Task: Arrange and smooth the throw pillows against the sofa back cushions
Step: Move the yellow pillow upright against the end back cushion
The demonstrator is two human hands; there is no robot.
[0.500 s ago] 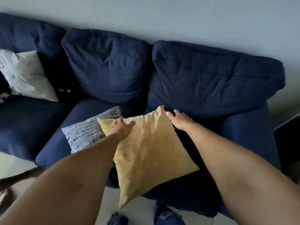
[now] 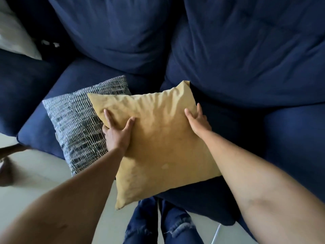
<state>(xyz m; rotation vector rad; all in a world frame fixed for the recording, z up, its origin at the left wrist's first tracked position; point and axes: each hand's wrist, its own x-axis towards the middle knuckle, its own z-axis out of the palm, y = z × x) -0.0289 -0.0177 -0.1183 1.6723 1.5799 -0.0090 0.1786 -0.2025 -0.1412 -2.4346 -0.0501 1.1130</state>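
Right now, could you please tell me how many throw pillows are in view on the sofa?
3. A mustard-yellow square fabric pillow lies on the seat between both hands, a black-and-white woven pillow lies partly under its left edge, and a white pillow sits far left, mostly cropped; others may be hidden.

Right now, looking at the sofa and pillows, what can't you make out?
- White pillow, head view: cut off by the left edge and blurred; only a corner shows.
- Striped pillow: its right part is hidden under the yellow pillow and the left hand.
- Right hand: its fingers curl over the yellow pillow's edge, so their tips are hidden.
- Sofa back cushions: tops cut off by the upper edge.
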